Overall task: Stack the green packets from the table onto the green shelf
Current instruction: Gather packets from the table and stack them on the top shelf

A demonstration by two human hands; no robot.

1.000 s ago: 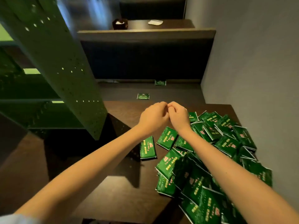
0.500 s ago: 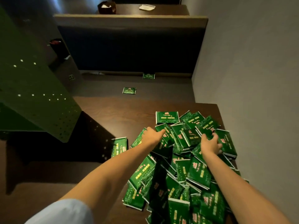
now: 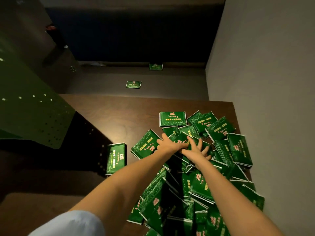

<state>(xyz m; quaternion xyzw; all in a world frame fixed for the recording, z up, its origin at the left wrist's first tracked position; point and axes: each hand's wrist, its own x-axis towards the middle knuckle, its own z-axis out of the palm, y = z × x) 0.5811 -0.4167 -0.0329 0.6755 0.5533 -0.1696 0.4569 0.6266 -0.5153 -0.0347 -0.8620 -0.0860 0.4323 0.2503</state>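
My left hand [image 3: 167, 145] and right hand [image 3: 197, 150] lie spread on the packets [image 3: 196, 160], gripping nothing. I'd square a few together, then carry them to the shelf [image 3: 32, 113]

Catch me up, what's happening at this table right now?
A person is reaching with both bare hands into a heap of green packets on the right side of a dark wooden table. The left hand and right hand meet on packets near the top of the heap, fingers spread; whether either grips a packet is unclear. One packet lies apart on the left, and two more sit on the bench beyond. The green shelf is at the left edge.
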